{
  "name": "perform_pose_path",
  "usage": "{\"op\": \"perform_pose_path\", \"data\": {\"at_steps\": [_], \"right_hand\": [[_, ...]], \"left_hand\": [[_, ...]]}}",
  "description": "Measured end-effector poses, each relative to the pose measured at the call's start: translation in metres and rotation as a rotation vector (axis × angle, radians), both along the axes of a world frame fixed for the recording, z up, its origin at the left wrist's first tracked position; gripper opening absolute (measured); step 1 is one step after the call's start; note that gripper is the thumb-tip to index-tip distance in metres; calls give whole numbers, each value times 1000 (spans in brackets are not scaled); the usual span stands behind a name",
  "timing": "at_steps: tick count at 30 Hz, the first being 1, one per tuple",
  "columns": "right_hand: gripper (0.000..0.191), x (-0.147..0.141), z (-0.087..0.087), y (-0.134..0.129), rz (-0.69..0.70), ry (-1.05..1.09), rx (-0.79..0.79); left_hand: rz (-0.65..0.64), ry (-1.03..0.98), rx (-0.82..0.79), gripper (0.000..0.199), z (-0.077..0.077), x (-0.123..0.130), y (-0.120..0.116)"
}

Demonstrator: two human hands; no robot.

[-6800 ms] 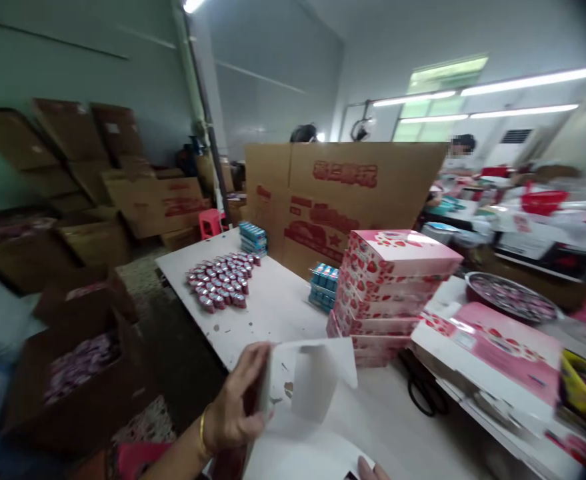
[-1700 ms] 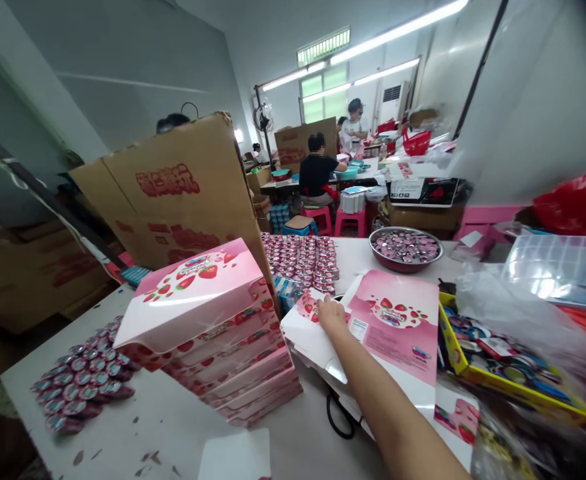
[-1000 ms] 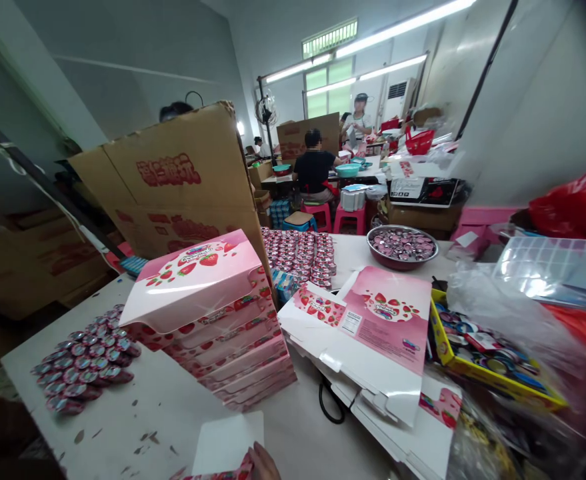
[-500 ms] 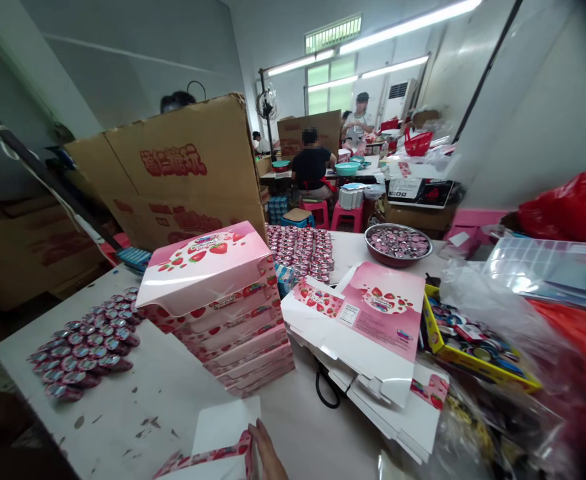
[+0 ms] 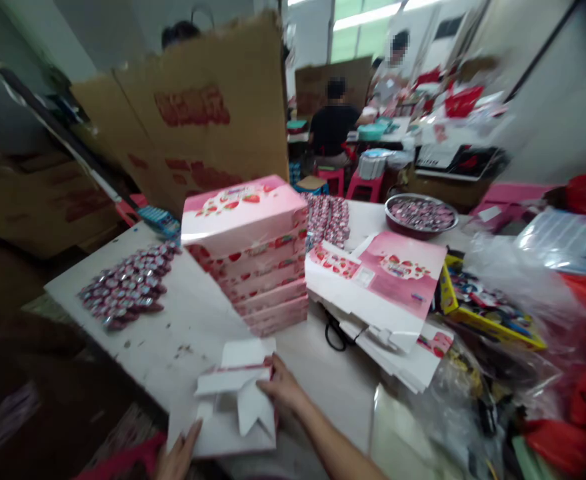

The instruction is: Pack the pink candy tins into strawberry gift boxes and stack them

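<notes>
A partly folded carton (image 5: 227,430), white inside with a pink strawberry print on its outer side, lies at the near edge of the table with its flaps standing up. My right hand (image 5: 283,387) grips its right wall, fingers bent over the top. At the near left corner, my left hand (image 5: 180,453) holds the carton's edge between thumb and fingers. Just beyond stands a stack of pink strawberry boxes (image 5: 253,267). Flat unfolded cartons (image 5: 367,307) lie to the right of the stack.
Rows of small foil-topped cups (image 5: 127,283) stand at the left, with more cups (image 5: 327,217) behind the stack. A metal bowl (image 5: 421,215) and a yellow box (image 5: 493,313) hold small items. A tall cardboard sheet (image 5: 213,113) stands behind. Co-workers sit and stand farther back.
The view has tipped down and turned left. My left hand has come into view on the carton, and more of the carton and my right forearm now shows.
</notes>
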State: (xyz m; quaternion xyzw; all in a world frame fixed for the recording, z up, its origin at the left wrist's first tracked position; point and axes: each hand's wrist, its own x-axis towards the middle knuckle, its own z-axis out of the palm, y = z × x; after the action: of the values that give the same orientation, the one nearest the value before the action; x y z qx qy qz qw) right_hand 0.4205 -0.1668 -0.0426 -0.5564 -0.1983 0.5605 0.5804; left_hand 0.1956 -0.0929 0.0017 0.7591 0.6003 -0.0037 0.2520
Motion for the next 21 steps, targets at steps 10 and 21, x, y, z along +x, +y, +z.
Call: {"op": "perform_pose_path", "data": {"at_steps": [10,21], "right_hand": [[82,16,18,-26,123,-45,-179],[65,-22,-34,-20,44,-705,-483]], "left_hand": [[31,-117,-49,37,-41,-20,1],[-269,75,24,34,-47,-26,2]]}}
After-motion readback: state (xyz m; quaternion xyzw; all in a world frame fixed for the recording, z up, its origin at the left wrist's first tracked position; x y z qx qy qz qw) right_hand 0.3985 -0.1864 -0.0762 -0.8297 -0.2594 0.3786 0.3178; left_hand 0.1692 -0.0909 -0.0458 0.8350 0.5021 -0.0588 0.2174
